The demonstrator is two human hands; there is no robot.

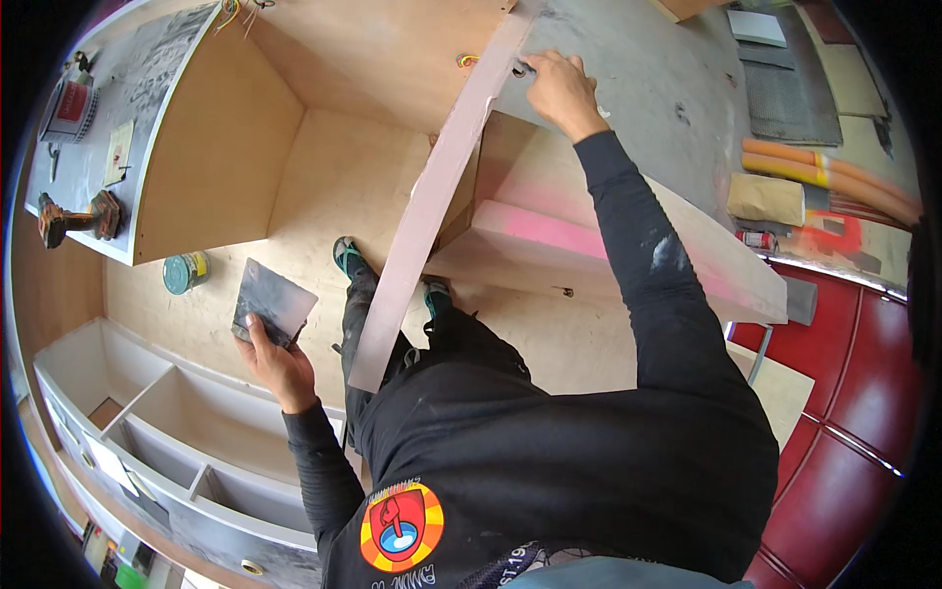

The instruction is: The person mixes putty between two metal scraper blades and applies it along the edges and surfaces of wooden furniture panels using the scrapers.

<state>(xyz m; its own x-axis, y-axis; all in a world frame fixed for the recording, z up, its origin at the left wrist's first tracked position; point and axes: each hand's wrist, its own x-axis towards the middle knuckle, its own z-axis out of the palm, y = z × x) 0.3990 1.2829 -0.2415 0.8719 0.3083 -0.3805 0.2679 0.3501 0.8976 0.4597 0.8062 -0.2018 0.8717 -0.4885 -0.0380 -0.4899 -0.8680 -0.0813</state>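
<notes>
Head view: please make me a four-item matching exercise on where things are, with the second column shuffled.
1. Square plate
2. Right hand
3. Round container
4. Power tool

A. On the grey-smeared cabinet top
B. Gripped in the left hand
C. On the pale wood, low down beside the cabinet
D. At the grey surface, beside the pink strip

Pairs: 1-B, 2-D, 3-C, 4-A
</notes>
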